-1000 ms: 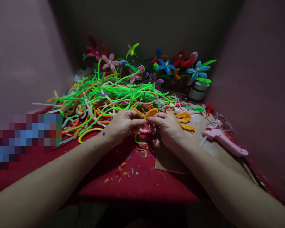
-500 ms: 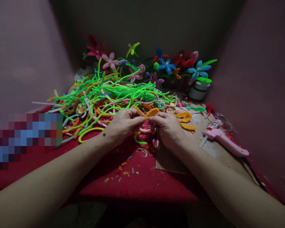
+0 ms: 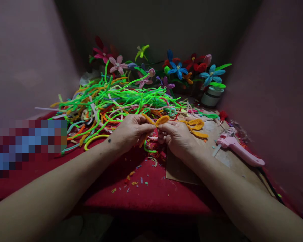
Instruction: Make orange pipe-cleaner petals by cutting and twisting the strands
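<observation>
Between my two hands is an orange pipe cleaner (image 3: 163, 120) bent into a small petal-like loop, with loose ends sticking out by the left fingers. My left hand (image 3: 134, 130) pinches it from the left, thumb pressed to the forefinger. Close against it, my right hand (image 3: 178, 136) grips the base of the loop with thumb and fingertips. Just beyond the right hand, more looped orange pipe cleaners (image 3: 197, 125) lie on a piece of cardboard (image 3: 183, 174). A large tangle of mostly green pipe cleaners (image 3: 141, 95) spreads behind the hands.
A pink hot glue gun (image 3: 239, 149) lies on the cardboard at the right. Pipe-cleaner flowers (image 3: 177, 69) stand along the back, near a small white jar (image 3: 212, 96). Tiny fuzzy scraps (image 3: 133, 183) dot the red cloth (image 3: 146, 201). A blurred-out patch covers the left side.
Both hands keep their pinch on the orange pipe cleaner, and its loop looks slightly narrower or turned. The view has shifted very slightly; the other things lie as before.
</observation>
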Tool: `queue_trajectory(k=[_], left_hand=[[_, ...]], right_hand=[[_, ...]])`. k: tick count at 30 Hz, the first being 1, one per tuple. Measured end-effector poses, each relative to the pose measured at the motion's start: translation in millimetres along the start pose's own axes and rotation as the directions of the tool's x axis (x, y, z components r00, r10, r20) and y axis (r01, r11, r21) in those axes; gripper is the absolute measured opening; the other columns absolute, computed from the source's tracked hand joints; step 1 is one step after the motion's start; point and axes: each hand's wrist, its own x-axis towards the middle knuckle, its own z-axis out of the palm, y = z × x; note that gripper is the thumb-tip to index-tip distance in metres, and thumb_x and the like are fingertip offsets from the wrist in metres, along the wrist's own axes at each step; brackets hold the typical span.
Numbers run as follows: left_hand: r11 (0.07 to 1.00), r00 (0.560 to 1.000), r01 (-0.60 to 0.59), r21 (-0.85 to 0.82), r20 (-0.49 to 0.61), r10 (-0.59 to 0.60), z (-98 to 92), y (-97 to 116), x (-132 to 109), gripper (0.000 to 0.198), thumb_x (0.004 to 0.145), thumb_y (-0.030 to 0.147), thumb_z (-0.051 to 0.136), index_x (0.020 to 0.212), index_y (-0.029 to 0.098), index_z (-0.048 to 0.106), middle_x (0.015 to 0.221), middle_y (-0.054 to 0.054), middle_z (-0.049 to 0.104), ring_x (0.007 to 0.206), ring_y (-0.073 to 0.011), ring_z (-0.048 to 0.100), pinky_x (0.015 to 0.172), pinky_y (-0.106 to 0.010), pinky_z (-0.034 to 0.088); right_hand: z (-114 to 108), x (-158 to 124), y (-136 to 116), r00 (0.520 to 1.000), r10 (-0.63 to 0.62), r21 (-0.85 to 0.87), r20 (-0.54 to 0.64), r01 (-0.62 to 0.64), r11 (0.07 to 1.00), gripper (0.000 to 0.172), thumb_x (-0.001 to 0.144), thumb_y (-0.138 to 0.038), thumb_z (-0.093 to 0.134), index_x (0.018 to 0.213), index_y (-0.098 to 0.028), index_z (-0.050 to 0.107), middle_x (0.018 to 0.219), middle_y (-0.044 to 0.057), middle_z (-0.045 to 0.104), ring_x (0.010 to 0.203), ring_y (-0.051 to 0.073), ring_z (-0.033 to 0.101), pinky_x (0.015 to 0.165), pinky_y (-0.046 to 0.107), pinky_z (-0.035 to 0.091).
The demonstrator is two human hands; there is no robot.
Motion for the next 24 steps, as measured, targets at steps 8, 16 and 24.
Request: queue_trajectory(k=[8,16,24], left_hand=[[0.999,0.999,0.016,-0.050,0.033,-0.014,-3.4,-3.0,2.6,0.005,0.070,0.016,0.063,0.067,0.012,0.061,0.039,0.007,0.045,0.030,-0.0036,0.034,0.030,-0.015,0.026],[0.997,1.000,0.015,-0.077,0.024,-0.013,-2.3,-2.5,3.0,0.005,0.068,0.013,0.064,0.065,0.011,0.061,0.040,0.007,0.046,0.031,-0.0022,0.033,0.031,-0.014,0.024],[0.999,0.999,-0.015,-0.036,0.029,0.016,-0.6,-4.8,1.8,0.004,0.069,0.016,0.063,0.067,0.014,0.060,0.040,0.007,0.046,0.030,-0.0036,0.034,0.030,-0.016,0.026]], right_hand=[[4.0,-3.7,-3.8,0.999,-0.039,-0.032,-0.014,0.038,0.999,0.006,0.063,-0.019,0.064,0.063,-0.014,0.061,0.051,-0.003,0.053,0.045,0.008,0.047,0.047,0.023,0.039],[4.4,-4.4,-7.6,0.998,-0.026,0.034,-0.064,0.028,0.999,0.017,0.056,-0.020,0.072,0.052,-0.014,0.057,0.047,-0.004,0.050,0.043,0.006,0.042,0.043,0.020,0.032],[5.6,-2.3,-3.2,0.998,-0.027,0.021,-0.052,0.028,0.999,0.004,0.060,-0.017,0.063,0.062,-0.014,0.061,0.053,-0.003,0.055,0.044,0.007,0.044,0.044,0.021,0.034]])
